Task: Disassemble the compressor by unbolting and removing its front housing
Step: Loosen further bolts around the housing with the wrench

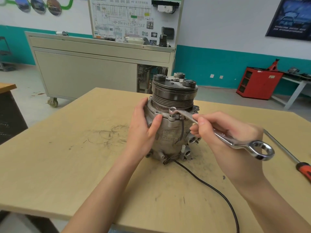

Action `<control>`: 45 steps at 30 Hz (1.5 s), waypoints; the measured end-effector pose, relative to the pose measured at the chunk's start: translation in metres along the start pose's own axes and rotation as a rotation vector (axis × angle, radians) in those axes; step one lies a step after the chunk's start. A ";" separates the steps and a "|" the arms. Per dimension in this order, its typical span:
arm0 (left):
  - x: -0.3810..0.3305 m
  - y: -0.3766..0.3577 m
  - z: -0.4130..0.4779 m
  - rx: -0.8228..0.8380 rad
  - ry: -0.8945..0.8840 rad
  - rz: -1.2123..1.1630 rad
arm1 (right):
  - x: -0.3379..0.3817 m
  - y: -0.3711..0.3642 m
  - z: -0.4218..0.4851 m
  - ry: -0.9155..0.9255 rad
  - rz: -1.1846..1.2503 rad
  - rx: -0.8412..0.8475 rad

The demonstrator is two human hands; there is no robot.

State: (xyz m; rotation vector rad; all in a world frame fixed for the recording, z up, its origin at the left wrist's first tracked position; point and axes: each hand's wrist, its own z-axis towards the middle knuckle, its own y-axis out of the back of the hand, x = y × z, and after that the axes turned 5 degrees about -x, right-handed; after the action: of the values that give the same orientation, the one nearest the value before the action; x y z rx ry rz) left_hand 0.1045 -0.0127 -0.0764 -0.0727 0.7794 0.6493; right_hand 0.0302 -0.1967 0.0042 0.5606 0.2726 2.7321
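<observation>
Centrally on the table (70,165) stands the compressor (171,118), pulley up. Left hand (144,126) wraps its side, thumb on the flange; right hand (225,133) grips a wrench (217,133) seated on a bolt (172,115).

A compressor (171,118) stands upright on a pale wooden bench (67,157), its grooved pulley (174,93) on top. The left hand (144,130) grips the left side of the body, thumb lying just under the flange. The right hand (225,135) holds a double-ended ring spanner (217,133) by its shaft; the far ring sits over a bolt (172,116) on the near edge of the flange, and the near ring sticks out past the palm to the right. A black cable (210,187) runs from the compressor's foot toward the near edge. An orange-handled screwdriver (286,153) lies at the right. Beyond the bench stand a grey cabinet on castors (94,71) and a red cabinet (257,83).
</observation>
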 end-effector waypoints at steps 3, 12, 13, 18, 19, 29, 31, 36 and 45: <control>0.000 0.000 0.000 0.006 0.006 -0.004 | -0.008 -0.007 -0.008 -0.129 0.028 -0.023; 0.000 -0.001 0.001 -0.009 -0.002 -0.027 | 0.000 -0.012 -0.006 -0.039 -0.083 -0.114; 0.000 -0.002 0.001 -0.010 -0.003 -0.032 | 0.004 -0.014 -0.003 0.016 -0.139 -0.124; 0.003 -0.003 0.001 -0.009 0.009 -0.037 | 0.018 -0.023 0.007 0.144 -0.318 -0.067; 0.003 -0.003 0.001 -0.007 0.025 -0.039 | 0.020 -0.025 0.008 0.146 -0.339 -0.039; 0.000 -0.001 0.000 0.000 0.020 -0.004 | -0.057 0.013 0.008 -0.402 0.526 0.155; -0.001 -0.002 0.000 -0.005 0.021 0.004 | -0.089 0.013 0.030 -0.553 0.652 0.263; -0.001 -0.002 0.000 0.001 0.028 0.007 | -0.127 -0.002 0.063 -0.751 0.860 0.493; -0.002 -0.002 0.000 -0.007 0.036 -0.005 | -0.081 0.006 0.056 -0.608 0.661 0.207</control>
State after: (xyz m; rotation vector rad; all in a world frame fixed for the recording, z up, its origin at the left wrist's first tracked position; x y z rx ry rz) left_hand 0.1045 -0.0151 -0.0759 -0.0930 0.8120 0.6475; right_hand 0.1221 -0.2254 0.0285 1.7570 0.2410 2.9431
